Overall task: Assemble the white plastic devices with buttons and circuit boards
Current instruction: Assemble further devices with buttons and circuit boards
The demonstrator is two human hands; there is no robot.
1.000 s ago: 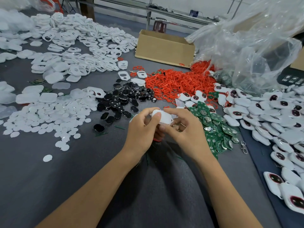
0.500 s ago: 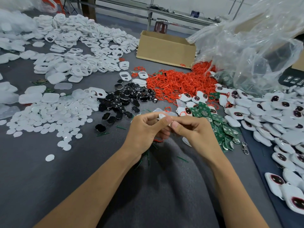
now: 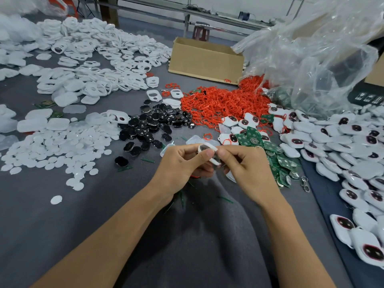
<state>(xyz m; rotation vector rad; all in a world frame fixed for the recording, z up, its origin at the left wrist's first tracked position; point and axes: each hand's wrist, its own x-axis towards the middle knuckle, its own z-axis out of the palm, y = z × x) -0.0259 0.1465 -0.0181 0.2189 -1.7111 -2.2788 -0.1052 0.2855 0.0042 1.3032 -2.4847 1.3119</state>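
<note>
Both hands share one grip: left hand (image 3: 180,163) and right hand (image 3: 248,170) each pinch the white shell (image 3: 208,146) between thumb and curled fingers. It stands on edge between them, long axis slanting down toward the right hand, equally near both. Green circuit boards (image 3: 277,157) lie just beside the right hand; grey cloth (image 3: 83,225) lies beneath, cardboard box (image 3: 205,59) beyond.

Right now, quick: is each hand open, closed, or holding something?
Left hand: closed, pinching the rounded white plastic device shell.
Right hand: closed, pinching the same shell from the other side.
</note>
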